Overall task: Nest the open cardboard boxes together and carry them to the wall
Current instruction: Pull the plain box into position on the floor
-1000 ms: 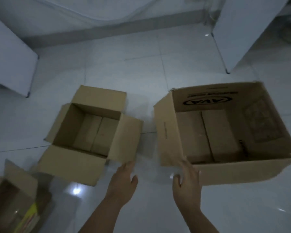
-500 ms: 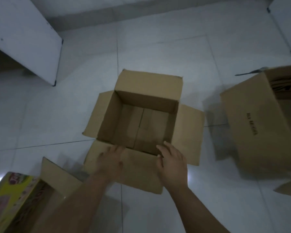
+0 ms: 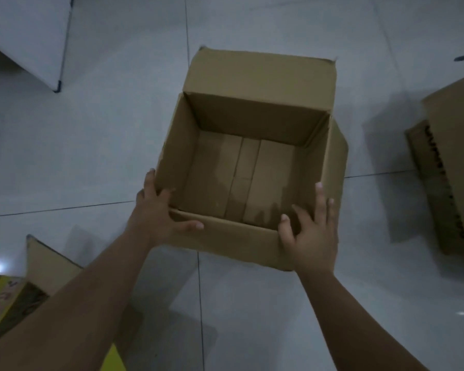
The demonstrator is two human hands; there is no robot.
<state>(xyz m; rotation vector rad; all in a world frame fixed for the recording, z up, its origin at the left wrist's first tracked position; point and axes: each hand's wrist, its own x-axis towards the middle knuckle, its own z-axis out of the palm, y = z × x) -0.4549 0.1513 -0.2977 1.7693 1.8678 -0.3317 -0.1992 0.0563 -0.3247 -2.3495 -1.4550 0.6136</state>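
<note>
An open cardboard box (image 3: 252,162) sits at the centre of the view over a pale tiled floor (image 3: 105,129), its mouth facing up and its bare bottom flaps visible inside. Whether its base touches the floor cannot be told. The far flap at 12 o'clock stands up; the near flap at 6 o'clock folds down outside the near wall. The left hand (image 3: 156,212) is at the box's 7 o'clock corner, its grip closed on the cardboard: fingers run up the outside of the left wall and the thumb lies along the near flap's fold. The right hand (image 3: 312,231) is at the 5 o'clock corner, also gripping the box, with fingers spread up the right wall's outer face and the thumb hooked over the rim into the interior. A second cardboard box (image 3: 450,167) with dark printing on its side lies at 3 o'clock, well apart and cut off by the frame edge. At 8 o'clock, near the left forearm, a third box (image 3: 48,266) with yellow printed panels stands open. A white panel (image 3: 30,36) rests at 10 o'clock.
</note>
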